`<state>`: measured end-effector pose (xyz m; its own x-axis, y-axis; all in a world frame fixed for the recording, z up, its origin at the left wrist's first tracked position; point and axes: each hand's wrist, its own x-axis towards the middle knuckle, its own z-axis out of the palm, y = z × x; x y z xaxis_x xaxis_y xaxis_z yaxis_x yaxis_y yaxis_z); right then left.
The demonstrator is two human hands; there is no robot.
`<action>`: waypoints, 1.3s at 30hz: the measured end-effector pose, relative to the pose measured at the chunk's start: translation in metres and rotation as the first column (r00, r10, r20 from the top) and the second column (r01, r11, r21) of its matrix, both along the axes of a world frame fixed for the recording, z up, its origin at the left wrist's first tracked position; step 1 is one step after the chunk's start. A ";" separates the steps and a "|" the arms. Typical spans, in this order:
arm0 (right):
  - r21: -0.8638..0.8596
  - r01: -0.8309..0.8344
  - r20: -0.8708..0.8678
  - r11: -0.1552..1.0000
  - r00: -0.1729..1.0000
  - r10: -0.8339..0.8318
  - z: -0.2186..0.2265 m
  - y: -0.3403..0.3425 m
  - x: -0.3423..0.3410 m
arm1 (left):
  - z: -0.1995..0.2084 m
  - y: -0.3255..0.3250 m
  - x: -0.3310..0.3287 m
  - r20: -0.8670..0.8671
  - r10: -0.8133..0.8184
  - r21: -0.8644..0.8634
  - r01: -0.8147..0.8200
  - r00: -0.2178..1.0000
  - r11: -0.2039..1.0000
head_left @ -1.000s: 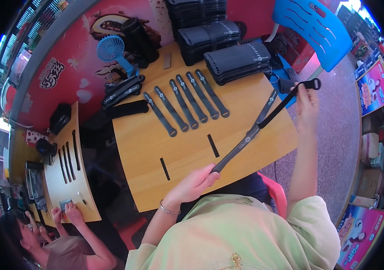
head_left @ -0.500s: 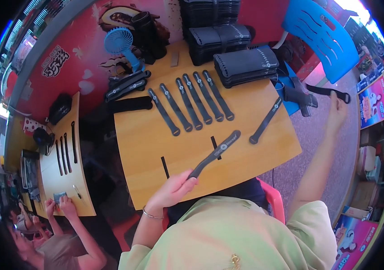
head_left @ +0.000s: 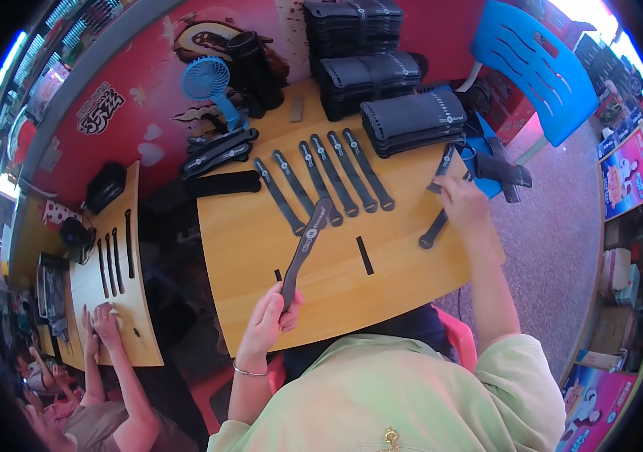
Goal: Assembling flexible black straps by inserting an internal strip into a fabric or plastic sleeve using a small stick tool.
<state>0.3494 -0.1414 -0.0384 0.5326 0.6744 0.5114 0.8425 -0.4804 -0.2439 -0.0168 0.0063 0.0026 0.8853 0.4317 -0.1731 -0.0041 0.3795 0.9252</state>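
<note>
In my left hand (head_left: 267, 320) is one end of a dark grey strap (head_left: 308, 245), which stands up and tilts over the table with its printed face showing. My right hand (head_left: 463, 203) is at the table's right side, fingers closed on another dark strap (head_left: 445, 160). The rounded lower end of a strap (head_left: 433, 230) shows below that hand; the fingers hide the part between. Several similar straps (head_left: 351, 172) lie side by side across the table's far half. Two short black strips (head_left: 365, 256) mark the tabletop nearer me.
Stacks of folded dark grey pouches (head_left: 412, 117) stand at the far right of the wooden table (head_left: 329, 301). A blue fan (head_left: 207, 79), a black bottle (head_left: 255, 71) and bundled straps (head_left: 219, 151) are far left. A blue chair (head_left: 536, 68) stands beyond; another person works at the left table (head_left: 122, 331).
My right hand has come from beyond the table's right edge to the strap at its side; the looped black strap it held is out of sight. My left hand has tipped its strap more upright.
</note>
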 end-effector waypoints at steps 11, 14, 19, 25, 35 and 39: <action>0.052 -0.236 -0.329 0.970 0.913 0.239 0.029 0.002 -0.044 | -0.007 -0.015 0.019 0.010 0.117 -0.070 -0.116 0.993 0.991; 0.223 -0.317 -0.620 0.922 0.683 0.385 0.056 0.014 -0.088 | -0.006 -0.021 0.027 0.014 0.105 -0.080 -0.103 0.994 0.991; 0.473 -0.253 -0.807 0.844 0.260 0.530 0.062 0.038 -0.137 | -0.005 -0.028 0.032 0.043 0.054 0.055 -0.056 0.998 0.997; 0.487 -0.345 -0.851 0.803 0.022 0.525 0.058 0.048 -0.172 | -0.005 -0.031 0.027 0.022 0.113 0.106 -0.114 0.993 0.988; 0.452 -0.338 -0.860 0.826 0.081 0.504 0.058 0.057 -0.189 | -0.001 -0.033 0.025 -0.012 0.192 0.254 -0.183 0.981 0.950; 0.436 -0.370 -0.840 0.820 0.159 0.519 0.056 0.057 -0.191 | -0.013 -0.024 0.018 -0.050 0.125 0.495 -0.085 0.991 0.865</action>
